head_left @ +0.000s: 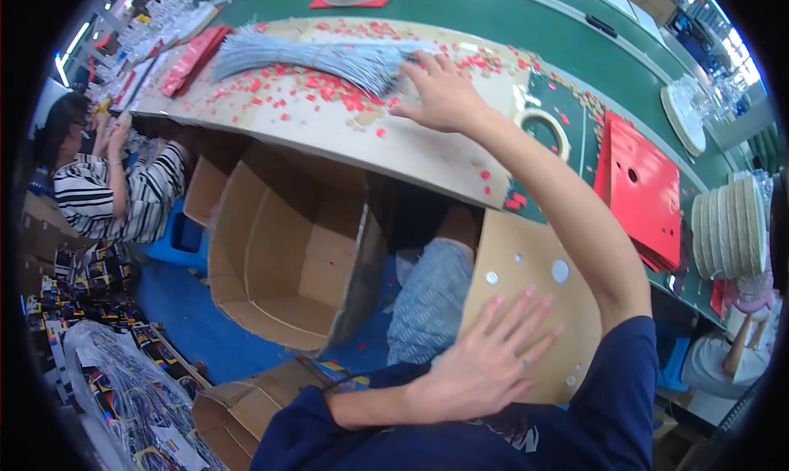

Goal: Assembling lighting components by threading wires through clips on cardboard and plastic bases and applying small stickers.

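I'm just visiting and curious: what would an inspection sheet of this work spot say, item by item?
Surface: tan board laid over a green bench, strewn with red scraps.
Job's things: bundle of grey wires under the right hand; round cardboard piece with holes under the left hand.
Clutter: tape roll, red sheets, stack of white plates.
Grips: both hands open, fingers spread.
Cables: only the grey wire bundle.
Surroundings: open cardboard box below the board, blue floor, a seated person in a striped top on the left.
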Motion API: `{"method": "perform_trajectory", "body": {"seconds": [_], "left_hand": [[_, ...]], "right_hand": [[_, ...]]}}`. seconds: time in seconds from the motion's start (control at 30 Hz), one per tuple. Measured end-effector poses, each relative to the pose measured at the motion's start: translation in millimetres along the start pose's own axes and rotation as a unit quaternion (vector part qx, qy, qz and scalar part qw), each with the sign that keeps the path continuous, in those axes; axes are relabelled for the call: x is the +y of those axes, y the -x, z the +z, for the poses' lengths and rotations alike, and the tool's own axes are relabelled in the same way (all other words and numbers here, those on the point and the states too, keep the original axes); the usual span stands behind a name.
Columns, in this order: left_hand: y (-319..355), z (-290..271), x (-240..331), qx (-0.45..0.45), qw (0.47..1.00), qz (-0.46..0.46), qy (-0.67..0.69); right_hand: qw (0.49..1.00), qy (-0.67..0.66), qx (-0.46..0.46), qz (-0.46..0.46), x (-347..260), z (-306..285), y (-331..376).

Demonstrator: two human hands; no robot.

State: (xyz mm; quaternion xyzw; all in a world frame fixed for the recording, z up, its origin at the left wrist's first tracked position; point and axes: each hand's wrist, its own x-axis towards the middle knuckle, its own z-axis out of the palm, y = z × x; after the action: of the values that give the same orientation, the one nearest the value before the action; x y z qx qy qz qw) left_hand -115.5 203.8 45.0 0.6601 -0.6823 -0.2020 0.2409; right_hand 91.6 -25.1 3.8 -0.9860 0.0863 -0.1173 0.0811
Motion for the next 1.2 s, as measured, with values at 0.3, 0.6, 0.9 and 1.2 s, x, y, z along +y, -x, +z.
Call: {"method": "perform_trajectory", "body": {"seconds": [0.3,0.6,0.9,1.2], "left_hand": [[3.8,5.3,-3.8,0.02,0.998,0.03,0.052],[4.1,-2.0,-12.7,0.043,0.997,0.025,0.063],[2.6,-1.2,-9.2,0.034,0.997,0.028,0.065],[-0.7,0.9,-6.2,0.033,0.997,0.029,0.056]], "right_hand": [[0.993,0.11,0.042,0.021,-31.6,52.1,-58.7],[0.985,0.093,0.138,-0.034,-19.6,62.0,-47.2],[0.992,-0.047,0.113,-0.017,-4.8,45.1,-35.4],[0.993,0.039,0.108,-0.04,-30.0,28.8,-38.1]]}}
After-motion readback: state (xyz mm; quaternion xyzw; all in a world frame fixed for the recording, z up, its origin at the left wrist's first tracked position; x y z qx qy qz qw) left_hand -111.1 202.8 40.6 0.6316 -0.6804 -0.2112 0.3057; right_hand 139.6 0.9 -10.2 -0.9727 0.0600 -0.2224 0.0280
